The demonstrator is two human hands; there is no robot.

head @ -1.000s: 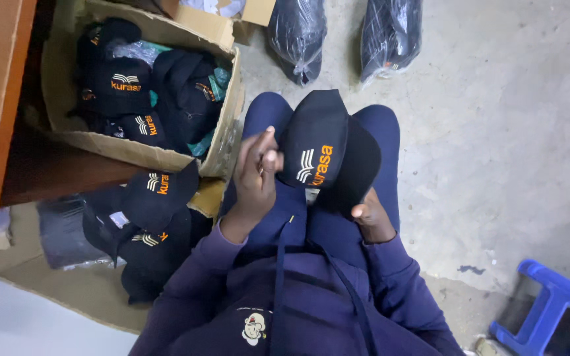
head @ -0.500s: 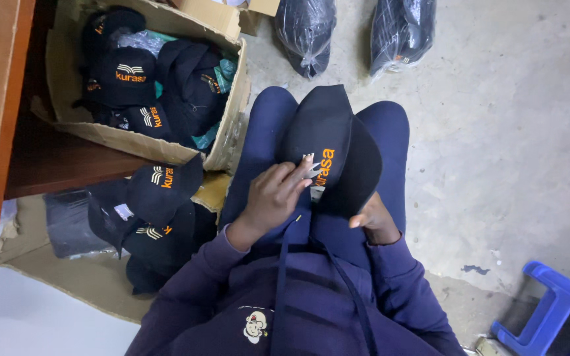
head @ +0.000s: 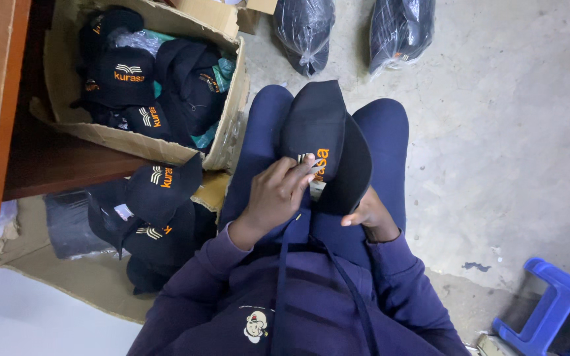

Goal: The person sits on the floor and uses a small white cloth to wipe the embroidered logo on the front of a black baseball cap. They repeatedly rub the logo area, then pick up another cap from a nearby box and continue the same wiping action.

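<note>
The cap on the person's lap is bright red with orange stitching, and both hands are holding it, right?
Not quite. The head view shows the cap is black, not red. The rest holds: it has orange stitching, lies on the lap, and the left hand and right hand both hold it.

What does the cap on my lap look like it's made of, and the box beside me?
The cap looks like matte dark woven fabric with raised orange stitching, probably embroidery. The box looks like brown corrugated cardboard: dull, with torn, bent flaps. The left hand touches the cap's front.
</note>
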